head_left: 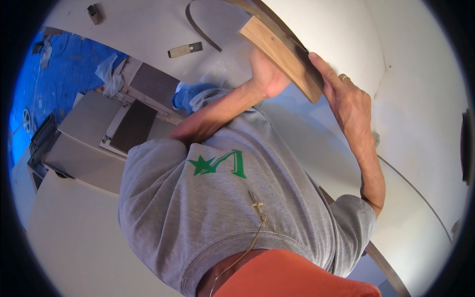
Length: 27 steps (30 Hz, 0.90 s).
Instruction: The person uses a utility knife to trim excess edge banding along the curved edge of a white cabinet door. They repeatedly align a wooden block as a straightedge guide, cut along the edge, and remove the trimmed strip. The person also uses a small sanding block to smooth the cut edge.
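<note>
A light wooden board (pixel 282 55) is tilted between my two hands at the top of the view. My left hand (pixel 267 74) is against its near side, palm and wrist showing, with the fingers hidden behind the wood. My right hand (pixel 349 101) grips the lower right end, its index finger stretched along the dark far edge and the other fingers partly hidden. A thin dark brown strip (pixel 200 32) curls out at the upper left and runs back along the top toward the board's far side. Whether it touches the board, I cannot tell.
A flat tool with a pale handle (pixel 179 51) and a small dark block (pixel 94 14) lie on the pale surface. To the left are grey and dark brown panels (pixel 136 126), a crumpled plastic bag (pixel 110 72) and a littered blue sheet (pixel 47 86). A white wall (pixel 420 64) stands at right.
</note>
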Tool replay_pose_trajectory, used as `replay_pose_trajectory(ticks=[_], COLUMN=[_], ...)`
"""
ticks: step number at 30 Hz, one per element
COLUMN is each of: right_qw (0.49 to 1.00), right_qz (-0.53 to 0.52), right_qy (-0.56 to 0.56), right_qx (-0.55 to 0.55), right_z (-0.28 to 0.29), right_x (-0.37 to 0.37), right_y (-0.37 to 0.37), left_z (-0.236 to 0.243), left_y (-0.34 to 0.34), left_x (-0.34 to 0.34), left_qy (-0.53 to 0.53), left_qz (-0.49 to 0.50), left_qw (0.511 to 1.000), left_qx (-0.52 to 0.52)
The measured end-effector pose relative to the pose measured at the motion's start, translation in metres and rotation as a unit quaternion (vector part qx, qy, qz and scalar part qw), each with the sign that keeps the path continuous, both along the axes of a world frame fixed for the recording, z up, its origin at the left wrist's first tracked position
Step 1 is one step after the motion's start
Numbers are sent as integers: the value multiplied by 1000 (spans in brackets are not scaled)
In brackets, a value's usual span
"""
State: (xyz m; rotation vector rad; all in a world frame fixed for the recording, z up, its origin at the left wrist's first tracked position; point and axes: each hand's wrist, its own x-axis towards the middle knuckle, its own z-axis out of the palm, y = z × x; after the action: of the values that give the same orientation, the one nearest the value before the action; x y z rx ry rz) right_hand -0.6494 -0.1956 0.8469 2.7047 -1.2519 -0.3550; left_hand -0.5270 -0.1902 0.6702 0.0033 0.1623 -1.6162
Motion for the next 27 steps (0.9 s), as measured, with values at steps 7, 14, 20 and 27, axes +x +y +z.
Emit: replay_pose_trajectory(ticks=[7, 14, 20, 27], right_qw=[999, 995, 992, 995], right_qz=[-21, -75, -101, -60], right_qy=[-41, -57, -64, -78], right_qx=[25, 36, 31, 16], right_z=[-3, 1, 16, 15], right_x=[-1, -10, -12, 3], right_y=[-3, 6, 16, 8], left_z=[-5, 4, 13, 5], left_y=[4, 5, 0, 2], left_x=[4, 11, 18, 14], left_qy=[-80, -43, 20, 55], left_qz=[77, 37, -74, -71], left_qw=[989, 997, 997, 996], left_qx=[-102, -45, 21, 27])
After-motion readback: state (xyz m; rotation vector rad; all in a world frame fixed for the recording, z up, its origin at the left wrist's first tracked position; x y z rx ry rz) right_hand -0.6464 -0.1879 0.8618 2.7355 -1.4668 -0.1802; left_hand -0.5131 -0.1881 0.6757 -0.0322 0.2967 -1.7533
